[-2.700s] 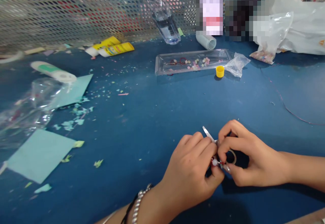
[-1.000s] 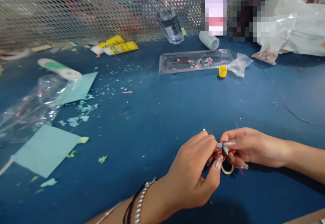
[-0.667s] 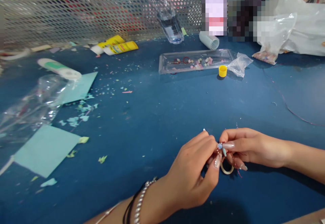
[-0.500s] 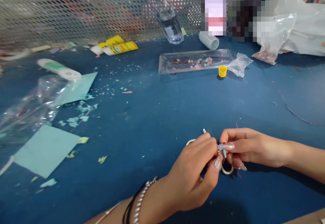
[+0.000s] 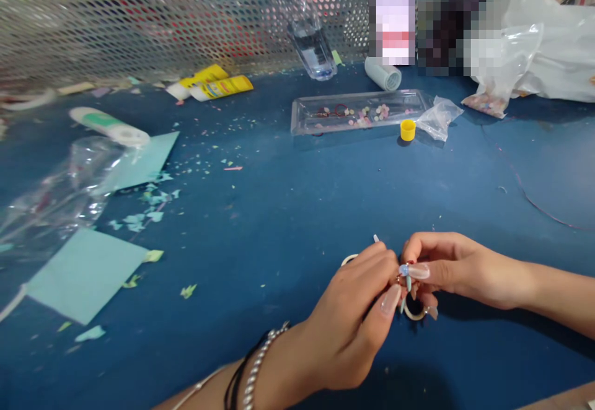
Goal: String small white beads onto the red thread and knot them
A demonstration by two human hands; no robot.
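Note:
Both hands meet low on the right, over the blue table. My left hand (image 5: 351, 317), wearing a silver bead bracelet (image 5: 255, 366) and a black band, is closed at the fingertips on a thin reddish beaded cord (image 5: 398, 279). My right hand (image 5: 465, 267) pinches the same piece, its thumb against a small blue bead (image 5: 403, 270). A slim pale-green charm (image 5: 408, 283) hangs just below that bead. Under the hands, cream loops (image 5: 415, 317) show in part; what they belong to is mostly hidden.
At the back lies a clear plastic tray (image 5: 297, 126) of beads, with a yellow cap (image 5: 408, 130) and a small clear bag (image 5: 439, 119) nearby. Yellow tubes (image 5: 227, 87), a bottle (image 5: 312, 44) and a grey cylinder (image 5: 383, 75) lie along the mesh. Pale-blue paper (image 5: 86, 277) and scraps cover the left.
My left thumb has drawn back slightly from the beaded piece, and my right fingers have curled in a little. Both hands stay in nearly the same place.

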